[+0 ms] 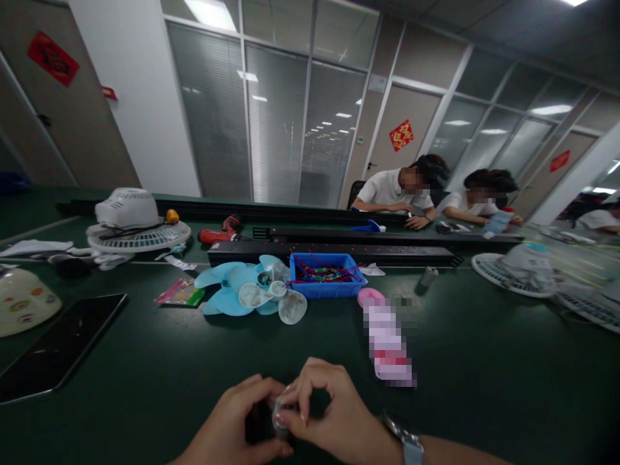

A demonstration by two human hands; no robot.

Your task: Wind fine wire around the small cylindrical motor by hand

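Observation:
Low in the head view, my left hand (pixel 239 423) and my right hand (pixel 329 413) meet over the dark green table (pixel 145 374). Both pinch one small dark and silvery part (pixel 277 416) between their fingertips; what it is cannot be made out. A watch (pixel 407 442) sits on my right wrist. Beyond my hands lie light blue and white fan blades (pixel 252 294) and a blue bin (pixel 325 274) of coloured wires.
A black tablet (pixel 58 345) lies at the left, beside a cream dome (pixel 22 300). A white fan housing on a grille (pixel 133 223), a red drill (pixel 220 232) and black power strips (pixel 339 252) stand further back. More fan grilles (pixel 523 268) are at right. Two people (pixel 436 194) sit across.

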